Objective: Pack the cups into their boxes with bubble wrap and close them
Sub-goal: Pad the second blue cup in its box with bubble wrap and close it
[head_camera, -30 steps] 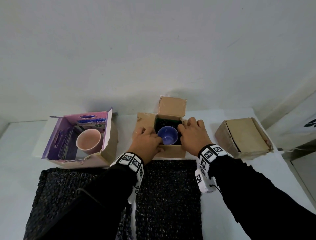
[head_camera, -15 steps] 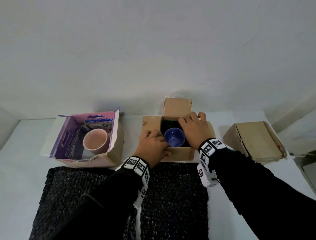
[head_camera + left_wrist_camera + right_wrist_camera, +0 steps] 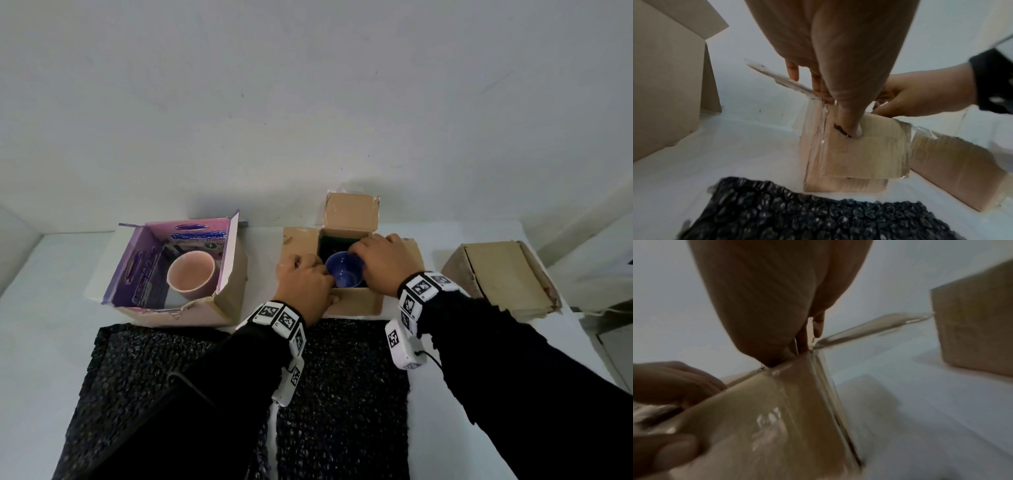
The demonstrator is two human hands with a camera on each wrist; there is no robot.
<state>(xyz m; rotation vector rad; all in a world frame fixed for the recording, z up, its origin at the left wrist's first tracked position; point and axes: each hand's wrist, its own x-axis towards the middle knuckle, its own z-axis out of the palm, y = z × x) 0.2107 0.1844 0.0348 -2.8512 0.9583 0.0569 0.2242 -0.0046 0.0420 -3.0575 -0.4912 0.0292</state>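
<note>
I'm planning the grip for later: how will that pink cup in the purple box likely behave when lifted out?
The pink cup looks like glazed ceramic, so probably rigid, fragile and somewhat slick. No handle shows, so it likely needs a grasp around the wall or rim. It sits tilted in the purple box, so it may roll if nudged.

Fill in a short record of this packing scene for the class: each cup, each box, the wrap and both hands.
blue cup: inside open brown box, dark wrap around it
pink cup: in open purple box
closed brown box: far right, flaps shut
bubble wrap sheets: flat on the white table
left hand: grips the open box's near-left corner
right hand: fingers at the blue cup's rim
</note>
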